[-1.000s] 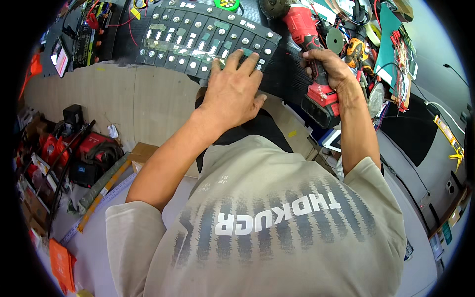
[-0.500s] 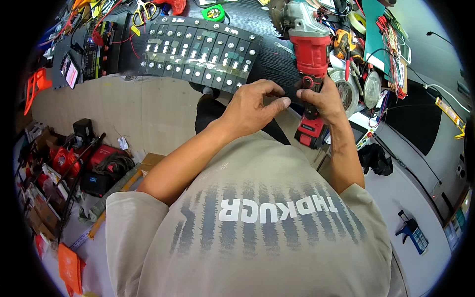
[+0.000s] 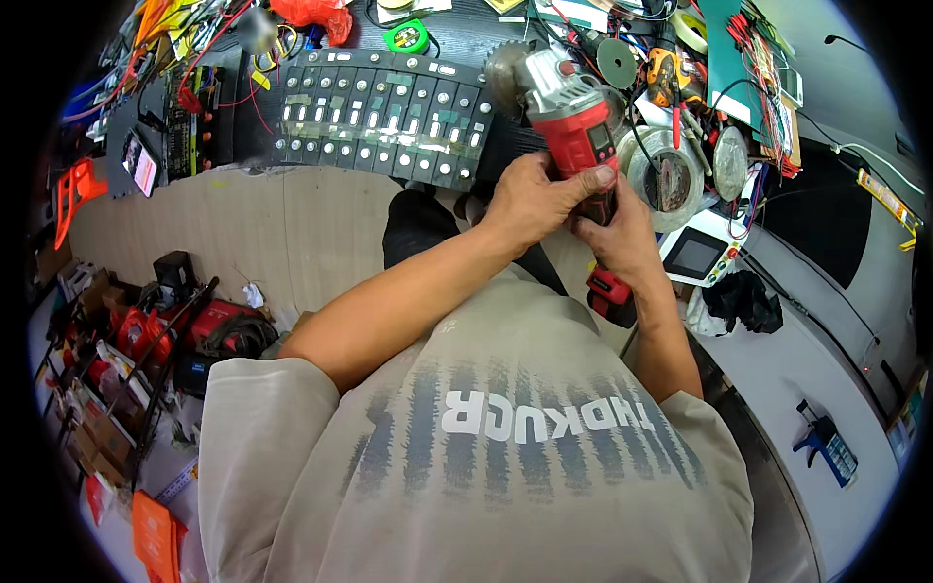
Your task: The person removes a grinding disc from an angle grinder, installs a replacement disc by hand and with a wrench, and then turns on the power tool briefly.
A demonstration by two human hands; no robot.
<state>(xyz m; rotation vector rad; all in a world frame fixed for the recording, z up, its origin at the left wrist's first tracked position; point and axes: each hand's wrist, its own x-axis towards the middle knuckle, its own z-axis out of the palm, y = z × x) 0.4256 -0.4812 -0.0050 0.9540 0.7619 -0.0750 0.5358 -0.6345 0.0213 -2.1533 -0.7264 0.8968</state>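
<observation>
The left hand [image 3: 530,202] curls against the body, thumb across it, and the right hand [image 3: 627,235] is wrapped around the handle of a red-and-silver cordless angle grinder [image 3: 575,136]. Its round metal disc [image 3: 503,80] sits near the right end of a dark, ribbed battery pack [image 3: 374,119] with silvery terminals.

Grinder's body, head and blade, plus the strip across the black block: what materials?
Grinder body: probably molded plastic; red, smooth, no metallic glint.
Grinder head: likely cast metal; silver-grey, bright highlights.
Blade: probably metal; dull grey disc, exact type unclear.
Strip: likely clear plastic tape; glossy, see-through, with glare over the black block.
</observation>
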